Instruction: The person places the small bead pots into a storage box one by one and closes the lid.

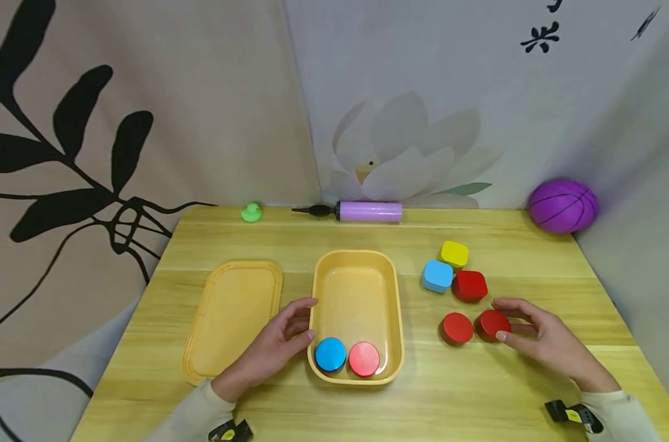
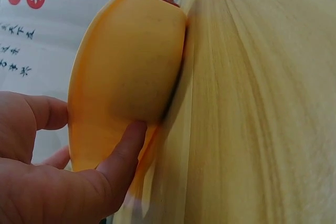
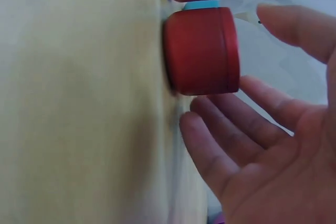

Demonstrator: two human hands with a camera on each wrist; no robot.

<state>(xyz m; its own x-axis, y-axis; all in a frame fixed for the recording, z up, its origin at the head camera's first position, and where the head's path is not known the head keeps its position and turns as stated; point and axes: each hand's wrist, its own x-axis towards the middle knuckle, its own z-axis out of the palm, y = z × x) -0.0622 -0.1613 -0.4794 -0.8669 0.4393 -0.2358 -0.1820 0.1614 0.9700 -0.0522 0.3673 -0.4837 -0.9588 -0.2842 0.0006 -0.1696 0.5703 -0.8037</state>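
Observation:
A yellow rectangular box [image 1: 356, 294] lies uncovered on the table. Inside its near end are a round blue-lidded container [image 1: 331, 354] and a round pink-lidded one [image 1: 364, 358]. My left hand [image 1: 273, 344] rests against the box's left side, with thumb and fingertips on the outer wall in the left wrist view. Over on the right, my right hand [image 1: 539, 337] reaches around a round red container [image 1: 492, 324]. In the right wrist view its thumb [image 3: 294, 27] stands apart from the red side, and the other fingers are extended beside it.
Left of the box lies a flat yellow lid [image 1: 234, 319]. Another round red container [image 1: 456, 329] is beside the first. Behind them sit squarish red [image 1: 470, 286], blue [image 1: 437, 276] and yellow [image 1: 454, 254] containers. Along the back are a green duck [image 1: 252, 212], purple pump [image 1: 370, 212] and purple ball [image 1: 563, 206].

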